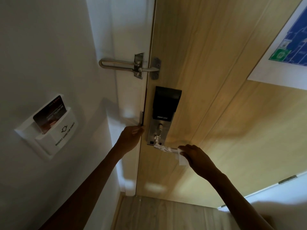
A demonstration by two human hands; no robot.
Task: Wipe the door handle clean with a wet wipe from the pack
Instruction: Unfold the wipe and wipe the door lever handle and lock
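The metal door handle sticks out to the right below a black and silver smart lock on a wooden door. White streaks of foam or crumpled wrapping cover the handle near its base. My right hand grips a white wet wipe at the handle's free end, and part of the wipe hangs below my fingers. My left hand rests with curled fingers on the door's edge beside the lock. The pack of wipes is out of view.
A steel swing-bar guard bridges door and frame above the lock. On the white wall at left, a key card sits in its power slot holder. A blue evacuation plan hangs at the upper right. Wooden floor lies below.
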